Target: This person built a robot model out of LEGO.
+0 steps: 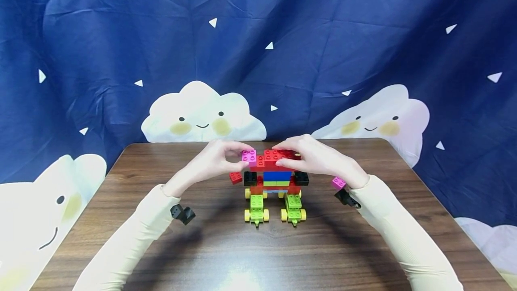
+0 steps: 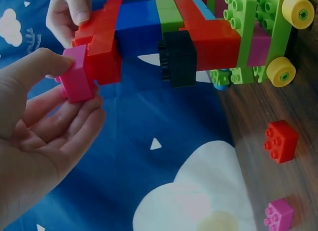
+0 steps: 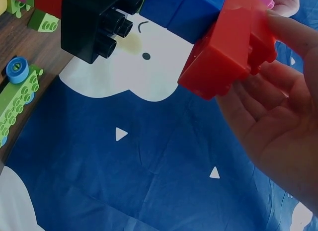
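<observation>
A brick-built figure stands on two lime green bases (image 1: 256,205) with yellow wheels. Its body has a blue layer (image 1: 277,176), a black brick (image 2: 180,58) at each side and red bricks (image 1: 271,158) across the top. At the top's left end my left hand (image 1: 212,161) pinches a pink brick (image 2: 77,76) between thumb and fingers; the brick sits right against the red ones. My right hand (image 1: 315,154) holds the top red brick (image 3: 218,57) at the other end, thumb on one side and fingers on the other.
A loose red brick (image 1: 235,177) lies on the wooden table (image 1: 194,255) left of the figure. Another pink brick (image 1: 338,182) lies beside my right wrist. A green strip with blue wheels (image 3: 19,99) shows in the right wrist view. Behind the table hangs a blue cloud-patterned cloth (image 1: 291,21).
</observation>
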A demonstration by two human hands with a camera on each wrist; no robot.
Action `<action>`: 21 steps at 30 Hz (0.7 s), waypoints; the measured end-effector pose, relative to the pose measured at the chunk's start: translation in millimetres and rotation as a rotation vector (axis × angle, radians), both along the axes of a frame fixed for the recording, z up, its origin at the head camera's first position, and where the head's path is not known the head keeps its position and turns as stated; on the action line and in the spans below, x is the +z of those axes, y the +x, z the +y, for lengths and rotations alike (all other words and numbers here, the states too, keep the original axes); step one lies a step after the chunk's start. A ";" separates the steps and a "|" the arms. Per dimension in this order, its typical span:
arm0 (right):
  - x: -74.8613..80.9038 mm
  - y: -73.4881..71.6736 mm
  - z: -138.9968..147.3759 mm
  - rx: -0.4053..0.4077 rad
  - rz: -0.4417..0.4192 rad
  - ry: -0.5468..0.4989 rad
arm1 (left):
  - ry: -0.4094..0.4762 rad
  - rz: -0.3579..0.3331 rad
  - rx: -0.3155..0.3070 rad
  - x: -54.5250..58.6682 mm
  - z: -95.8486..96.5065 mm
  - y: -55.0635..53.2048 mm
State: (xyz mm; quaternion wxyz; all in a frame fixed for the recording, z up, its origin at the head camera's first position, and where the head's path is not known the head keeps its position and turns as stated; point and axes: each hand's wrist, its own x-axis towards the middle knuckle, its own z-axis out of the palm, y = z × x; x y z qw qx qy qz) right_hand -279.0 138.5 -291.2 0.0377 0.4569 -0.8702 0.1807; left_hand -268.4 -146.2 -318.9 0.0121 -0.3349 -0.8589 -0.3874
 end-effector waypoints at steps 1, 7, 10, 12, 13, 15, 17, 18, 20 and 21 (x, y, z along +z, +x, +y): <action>0.0 -0.1 -0.1 0.001 0.001 0.000 | -0.015 0.020 0.004 0.8 0.6 0.2; -0.2 -0.4 0.0 0.004 0.005 -0.001 | -0.087 0.092 -0.010 7.3 3.7 1.0; -0.2 -0.6 0.4 0.004 0.006 -0.004 | -0.123 0.109 -0.017 10.8 5.6 1.0; -0.4 -1.2 0.6 0.003 0.005 -0.005 | -0.143 0.132 -0.021 12.4 6.9 1.0; -0.4 -1.4 0.7 0.003 0.004 -0.005 | -0.151 0.146 -0.021 12.9 7.7 0.9; -0.7 -1.8 0.8 0.003 0.003 -0.005 | -0.161 0.172 -0.014 13.2 9.3 0.6; -1.1 -2.0 0.9 0.002 -0.002 -0.005 | -0.163 0.185 -0.008 12.3 10.2 0.1; -1.3 -2.0 1.0 0.002 -0.004 -0.006 | -0.163 0.187 -0.005 11.7 10.4 -0.2; -1.3 -1.8 1.1 0.000 -0.010 -0.008 | -0.158 0.186 -0.003 10.5 10.3 -0.6; -1.5 -1.8 1.3 -0.002 -0.014 -0.007 | -0.155 0.185 -0.005 9.9 9.9 -0.7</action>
